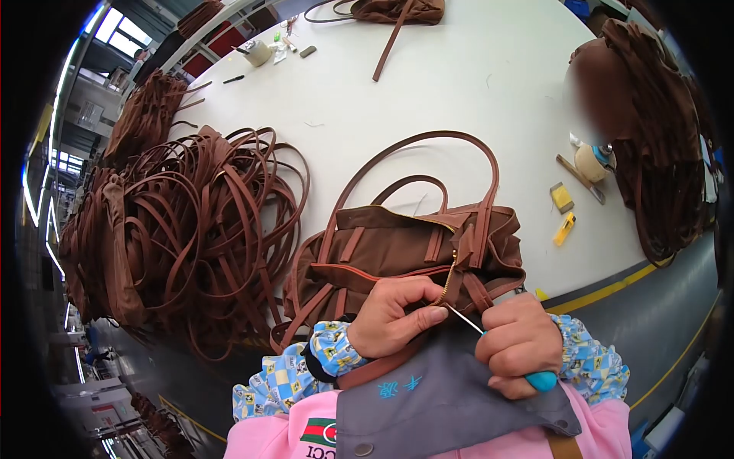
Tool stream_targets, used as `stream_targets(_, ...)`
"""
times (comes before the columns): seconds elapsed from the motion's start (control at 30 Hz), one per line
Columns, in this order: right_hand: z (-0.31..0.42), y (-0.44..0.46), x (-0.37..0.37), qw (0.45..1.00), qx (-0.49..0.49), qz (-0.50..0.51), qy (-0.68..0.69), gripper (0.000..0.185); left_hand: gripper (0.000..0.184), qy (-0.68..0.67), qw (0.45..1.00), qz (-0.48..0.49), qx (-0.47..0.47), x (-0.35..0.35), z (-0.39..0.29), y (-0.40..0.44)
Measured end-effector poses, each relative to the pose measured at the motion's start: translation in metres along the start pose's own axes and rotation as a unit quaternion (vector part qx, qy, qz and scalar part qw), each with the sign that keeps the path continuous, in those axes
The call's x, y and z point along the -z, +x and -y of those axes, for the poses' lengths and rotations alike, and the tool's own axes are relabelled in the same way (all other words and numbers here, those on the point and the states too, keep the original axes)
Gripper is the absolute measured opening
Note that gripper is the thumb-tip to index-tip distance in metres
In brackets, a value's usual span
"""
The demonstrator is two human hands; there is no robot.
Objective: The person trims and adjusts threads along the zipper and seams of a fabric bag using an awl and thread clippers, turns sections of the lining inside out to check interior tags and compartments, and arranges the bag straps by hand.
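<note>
A brown handbag (397, 256) with long handles lies at the table's near edge, its gold zipper (451, 275) partly open. My left hand (397, 315) pinches the zipper's near end between thumb and index finger. Wrapped in my right hand (520, 344) is the teal handle of a thin metal tool (464, 320), whose tip reaches the zipper end beside my left thumb. The exact contact of the tip is too small to tell.
Brown bags with tangled straps (191, 222) are heaped at left, more (657, 130) at right. A yellow cutter (564, 229), a yellow block (561, 197) and a pot (592, 162) stand or lie on the white table (344, 92) at right. Another bag (401, 9) is at the far edge.
</note>
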State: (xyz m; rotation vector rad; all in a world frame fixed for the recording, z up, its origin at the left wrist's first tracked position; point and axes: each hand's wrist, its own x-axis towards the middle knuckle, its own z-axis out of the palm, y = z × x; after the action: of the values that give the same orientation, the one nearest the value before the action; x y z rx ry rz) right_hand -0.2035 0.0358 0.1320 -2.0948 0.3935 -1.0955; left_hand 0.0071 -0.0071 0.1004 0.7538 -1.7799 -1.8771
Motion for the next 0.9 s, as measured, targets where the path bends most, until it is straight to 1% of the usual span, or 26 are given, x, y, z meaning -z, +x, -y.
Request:
stream_targets(0.07,-0.001,0.001,0.000,0.997,-0.011,-0.024,0.067,0.014,0.013,0.046,0.997,-0.024,-0.049,-0.003,-0.001,0.001)
stream_targets(0.1,-0.001,0.001,0.000,0.997,-0.012,-0.026,0.067,0.014,0.013,0.045,0.998,-0.023,-0.048,-0.003,0.000,0.001)
stream_targets(0.17,-0.004,-0.002,0.000,0.982,-0.044,-0.067,0.173,0.014,0.011,0.072,0.995,-0.025,-0.066,-0.002,0.000,0.001)
stream_targets(0.2,-0.007,-0.005,-0.006,0.964,-0.046,-0.128,0.229,0.018,0.011,0.071,0.995,-0.024,-0.064,-0.003,0.001,0.001)
stream_targets(0.27,-0.005,-0.011,0.001,0.899,-0.187,-0.172,0.358,0.023,0.010,0.090,0.991,-0.032,-0.099,-0.005,0.001,0.001)
stream_targets(0.3,-0.005,-0.012,0.001,0.890,-0.215,-0.180,0.360,0.026,0.010,0.089,0.991,-0.031,-0.097,-0.006,0.002,0.001)
stream_targets(0.33,-0.003,-0.010,0.001,0.889,-0.216,-0.181,0.361,0.026,0.010,0.100,0.990,-0.031,-0.097,-0.007,0.002,0.002)
stream_targets(0.4,0.002,-0.001,0.002,0.897,-0.262,-0.163,0.317,0.028,0.010,0.109,0.989,-0.028,-0.095,-0.009,0.003,0.003)
stream_targets(0.43,0.002,0.000,0.003,0.889,-0.292,-0.151,0.319,0.028,0.010,0.119,0.987,-0.024,-0.105,-0.010,0.004,0.004)
stream_targets(0.47,-0.002,0.001,0.001,0.876,-0.313,-0.167,0.326,0.027,0.010,0.129,0.985,-0.019,-0.115,-0.011,0.004,0.004)
stream_targets(0.5,-0.008,0.001,0.000,0.842,-0.325,-0.183,0.390,0.026,0.010,0.128,0.985,-0.015,-0.114,-0.012,0.004,0.004)
stream_targets(0.53,-0.013,0.001,0.000,0.804,-0.333,-0.196,0.451,0.025,0.010,0.122,0.989,-0.013,-0.079,-0.011,0.004,0.004)
stream_targets(0.57,-0.014,0.001,-0.001,0.815,-0.353,-0.195,0.416,0.025,0.009,0.116,0.992,-0.012,-0.044,-0.011,0.004,0.004)
stream_targets(0.6,-0.014,0.001,-0.001,0.816,-0.352,-0.196,0.415,0.025,0.009,0.116,0.992,-0.011,-0.045,-0.011,0.006,0.005)
stream_targets(0.67,-0.014,0.000,0.000,0.833,-0.350,-0.200,0.380,0.023,0.010,0.040,0.999,0.012,0.012,-0.011,0.011,0.007)
stream_targets(0.7,-0.014,-0.001,-0.001,0.834,-0.349,-0.201,0.379,0.023,0.010,0.046,0.998,0.042,0.026,-0.008,0.009,0.008)
stream_targets(0.77,-0.014,-0.005,-0.005,0.798,-0.312,-0.269,0.440,0.023,0.010,0.040,0.998,0.050,0.019,-0.006,0.010,0.009)
stream_targets(0.8,-0.013,-0.007,-0.003,0.797,-0.312,-0.269,0.442,0.023,0.010,0.035,0.998,0.059,0.012,-0.006,0.011,0.009)
stream_targets(0.83,-0.011,-0.012,0.003,0.798,-0.282,-0.313,0.431,0.024,0.010,0.035,0.998,0.059,0.013,-0.005,0.011,0.008)
stream_targets(0.87,-0.009,-0.016,0.010,0.798,-0.251,-0.355,0.418,0.024,0.010,-0.009,0.998,0.051,0.036,-0.005,0.011,0.006)
stream_targets(0.9,-0.006,-0.019,0.019,0.811,-0.241,-0.356,0.397,0.027,0.011,-0.054,0.996,0.044,0.058,-0.005,0.011,0.004)
